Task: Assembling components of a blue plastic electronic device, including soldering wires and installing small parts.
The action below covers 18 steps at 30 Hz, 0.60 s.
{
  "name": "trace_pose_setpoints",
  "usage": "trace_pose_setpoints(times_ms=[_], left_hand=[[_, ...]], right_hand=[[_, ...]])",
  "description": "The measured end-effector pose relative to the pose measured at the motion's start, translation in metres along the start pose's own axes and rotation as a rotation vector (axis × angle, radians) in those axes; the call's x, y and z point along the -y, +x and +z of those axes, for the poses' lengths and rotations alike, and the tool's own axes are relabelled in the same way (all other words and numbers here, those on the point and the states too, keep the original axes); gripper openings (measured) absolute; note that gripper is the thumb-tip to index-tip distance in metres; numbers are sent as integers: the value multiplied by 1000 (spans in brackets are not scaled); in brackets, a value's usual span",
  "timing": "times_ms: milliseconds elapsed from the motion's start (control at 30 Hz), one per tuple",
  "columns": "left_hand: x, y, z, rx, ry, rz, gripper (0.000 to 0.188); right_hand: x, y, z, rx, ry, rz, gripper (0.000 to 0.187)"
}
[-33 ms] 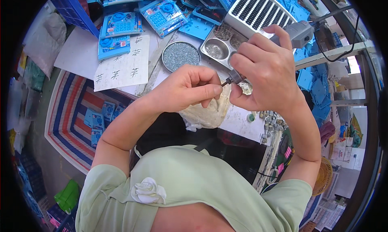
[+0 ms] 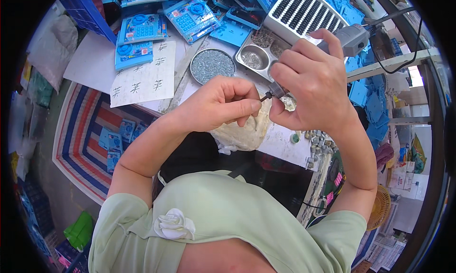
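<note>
Clock directions are from the driver's tip, 12 at the top.

Hands, 2. Right hand (image 2: 311, 78): fingers wrapped around the driver. Left hand (image 2: 223, 102): thumb and forefinger brought together at the tip; whether they pinch anything cannot be told.
Electric driver (image 2: 354, 39), 1, grey, body toward 1–2 o'clock, above the worktop (image 2: 285, 147).
Round tin (image 2: 191, 67) of small metal pieces, 1, 10 o'clock.
Metal tray (image 2: 267, 72), compartmented, 1, 12 o'clock; right end hidden by the right hand.
White rack (image 2: 280, 26) of black pieces, 1, 1 o'clock.
Blue keypad panels (image 2: 142, 29), 3 face up, 10 o'clock; heap behind, uncounted.
Pale bundle (image 2: 244, 135), 1, 7 o'clock, partly covered by the left hand.
Against the earlier frame: no clear change.
</note>
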State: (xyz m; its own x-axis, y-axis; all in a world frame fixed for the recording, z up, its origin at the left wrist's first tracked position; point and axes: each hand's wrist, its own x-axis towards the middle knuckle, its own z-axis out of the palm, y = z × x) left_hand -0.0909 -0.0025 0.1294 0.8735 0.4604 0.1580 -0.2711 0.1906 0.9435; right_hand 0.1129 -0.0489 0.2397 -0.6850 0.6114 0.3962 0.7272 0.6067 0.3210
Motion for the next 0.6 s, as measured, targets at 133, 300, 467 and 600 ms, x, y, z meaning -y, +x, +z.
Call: trace_pose_setpoints(times_ms=[133, 300, 467, 600], left_hand=[[-1, -2, 0, 21, -11, -34, 21], [1, 15, 10, -11, -48, 51, 19], [5, 20, 12, -13, -24, 85, 24], [21, 4, 3, 43, -191, -71, 26]], right_hand=[[2, 0, 1, -5, 12, 2, 24], [0, 1, -2, -21, 24, 0, 23], [-1, -2, 1, -17, 10, 10, 22], [-17, -8, -7, -8, -65, 92, 23]])
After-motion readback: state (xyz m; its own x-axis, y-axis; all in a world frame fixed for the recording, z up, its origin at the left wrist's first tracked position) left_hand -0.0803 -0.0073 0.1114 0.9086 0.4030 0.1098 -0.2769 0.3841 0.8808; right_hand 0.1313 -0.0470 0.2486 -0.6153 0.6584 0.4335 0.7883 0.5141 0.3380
